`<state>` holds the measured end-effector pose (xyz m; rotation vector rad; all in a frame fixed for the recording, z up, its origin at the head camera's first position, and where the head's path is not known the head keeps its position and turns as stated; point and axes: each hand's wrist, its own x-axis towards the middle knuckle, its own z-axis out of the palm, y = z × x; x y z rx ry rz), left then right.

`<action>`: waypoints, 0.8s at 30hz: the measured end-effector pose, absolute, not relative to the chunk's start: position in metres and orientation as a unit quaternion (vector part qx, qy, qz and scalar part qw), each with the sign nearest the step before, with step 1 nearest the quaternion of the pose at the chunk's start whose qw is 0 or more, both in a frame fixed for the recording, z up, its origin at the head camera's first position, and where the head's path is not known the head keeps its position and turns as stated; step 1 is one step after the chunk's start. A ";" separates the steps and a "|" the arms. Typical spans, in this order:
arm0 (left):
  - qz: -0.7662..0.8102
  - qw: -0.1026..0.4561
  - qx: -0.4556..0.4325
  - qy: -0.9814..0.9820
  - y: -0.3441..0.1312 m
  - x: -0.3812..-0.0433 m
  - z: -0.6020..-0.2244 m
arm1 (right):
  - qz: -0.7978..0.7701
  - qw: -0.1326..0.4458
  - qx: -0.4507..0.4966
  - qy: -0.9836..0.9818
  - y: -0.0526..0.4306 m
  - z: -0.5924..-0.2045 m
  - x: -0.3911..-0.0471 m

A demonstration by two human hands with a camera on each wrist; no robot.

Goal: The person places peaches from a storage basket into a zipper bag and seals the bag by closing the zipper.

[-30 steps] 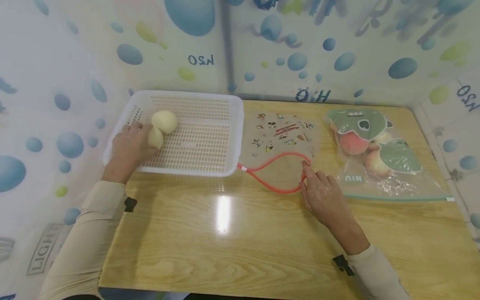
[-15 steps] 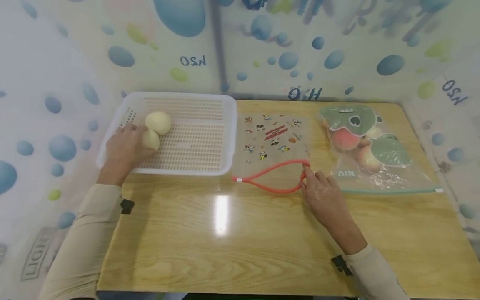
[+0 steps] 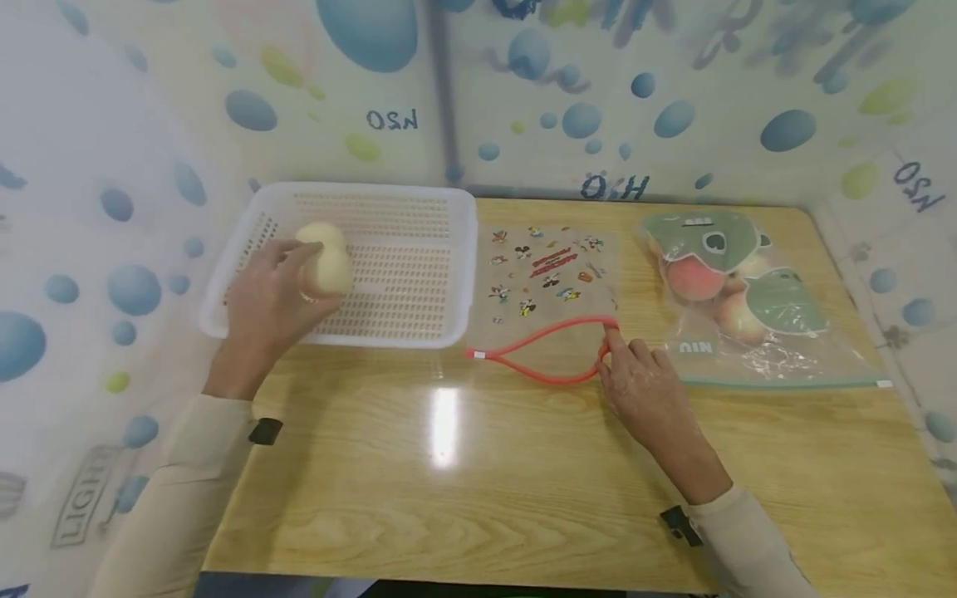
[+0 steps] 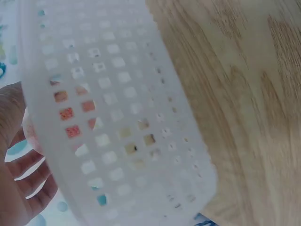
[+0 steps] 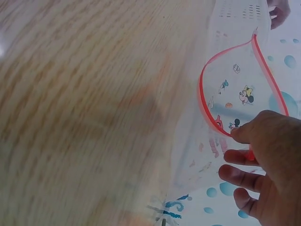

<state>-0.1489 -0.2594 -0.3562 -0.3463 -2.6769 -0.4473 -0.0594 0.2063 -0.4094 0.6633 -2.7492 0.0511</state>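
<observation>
My left hand (image 3: 269, 303) grips a pale, round peach (image 3: 331, 270) over the left part of the white plastic basket (image 3: 470, 266). A second peach (image 3: 317, 232) lies just behind it, partly covered. In the left wrist view, the held peach shows red through the holes of the basket wall (image 4: 117, 92). My right hand (image 3: 649, 399) pinches the right end of the red zip rim on a clear zip bag (image 3: 553, 270) printed with cartoon figures. That rim stands apart as a loop, and the right wrist view looks into the bag mouth (image 5: 235, 94).
To the right lies a clear zip bag with green print (image 3: 781, 311), with several reddish peaches (image 3: 694, 278) inside. The wooden table (image 3: 486, 498) meets bubble-patterned walls (image 3: 538, 91) at the back and sides.
My left hand has lifted the nearer peach and moved slightly right with it, so it now overlaps the other. The bag's red loop has narrowed somewhat, with my right hand still at its end.
</observation>
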 end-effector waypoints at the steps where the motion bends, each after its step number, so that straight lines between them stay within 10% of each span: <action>1: -0.160 0.215 -0.134 -0.954 -0.256 -0.147 -0.354 | 0.018 0.153 0.229 -0.961 0.206 -0.409 -0.059; 24: -0.181 0.321 -0.267 -0.890 -0.174 -0.098 -0.341 | 0.008 0.154 0.232 -0.960 0.200 -0.409 -0.061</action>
